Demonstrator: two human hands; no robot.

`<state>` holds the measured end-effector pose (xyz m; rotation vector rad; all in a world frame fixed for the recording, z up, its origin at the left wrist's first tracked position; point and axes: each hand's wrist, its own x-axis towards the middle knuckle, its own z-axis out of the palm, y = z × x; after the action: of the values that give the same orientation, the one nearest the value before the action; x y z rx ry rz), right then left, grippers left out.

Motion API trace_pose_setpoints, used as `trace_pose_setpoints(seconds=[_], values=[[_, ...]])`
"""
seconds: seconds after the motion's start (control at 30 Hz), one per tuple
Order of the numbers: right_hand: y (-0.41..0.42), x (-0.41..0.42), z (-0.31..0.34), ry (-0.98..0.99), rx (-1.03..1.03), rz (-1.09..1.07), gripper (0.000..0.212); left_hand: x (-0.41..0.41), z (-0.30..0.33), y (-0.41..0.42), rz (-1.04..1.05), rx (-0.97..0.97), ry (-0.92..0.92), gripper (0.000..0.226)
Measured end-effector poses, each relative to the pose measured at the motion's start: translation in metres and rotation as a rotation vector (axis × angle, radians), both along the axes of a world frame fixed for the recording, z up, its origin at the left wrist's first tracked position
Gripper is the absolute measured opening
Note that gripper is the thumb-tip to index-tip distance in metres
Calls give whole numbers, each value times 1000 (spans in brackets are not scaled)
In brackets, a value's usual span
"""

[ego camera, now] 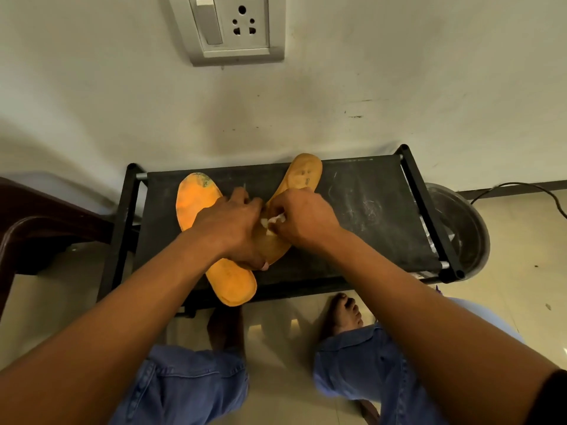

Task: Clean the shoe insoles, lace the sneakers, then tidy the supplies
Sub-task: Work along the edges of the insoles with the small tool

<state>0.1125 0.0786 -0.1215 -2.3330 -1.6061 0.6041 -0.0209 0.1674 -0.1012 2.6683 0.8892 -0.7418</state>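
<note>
Two orange insoles lie on a black rack top, the surface here [368, 210], against a white wall. Left insole [199, 204] runs diagonally, its near end overhanging the front edge; dark grime at its far tip. Right insole [302, 174] lies angled the other way, its near end overlapping the left one. Left hand [233, 222] rests across both insoles, fingers curled down, grip pressing on the right insole. Right hand [302, 217] has its grip pinched on a small white wipe [274, 220], held to the right insole's middle. A metal basin [460, 228] sits on the floor just right of the rack. Socket plate [228, 26] on the wall above.
</note>
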Motion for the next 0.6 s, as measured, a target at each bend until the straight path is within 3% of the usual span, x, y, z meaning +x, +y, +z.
trace_pose_setpoints(seconds=[0.13, 0.33, 0.47, 0.6], values=[[-2, -14, -3, -113, -2, 93, 18, 0, -3, 4, -6, -52, -54, 108], [1, 16, -1, -262, -11, -157, 9, -9, -10, 13, -44, -156, -128, 117], [4, 18, -4, -134, -31, -178, 11, -12, -12, 16, -59, -185, -144, 118], [4, -6, -2, -4, -89, 35, 15, -11, -15, 17, -63, -172, -162, 113]])
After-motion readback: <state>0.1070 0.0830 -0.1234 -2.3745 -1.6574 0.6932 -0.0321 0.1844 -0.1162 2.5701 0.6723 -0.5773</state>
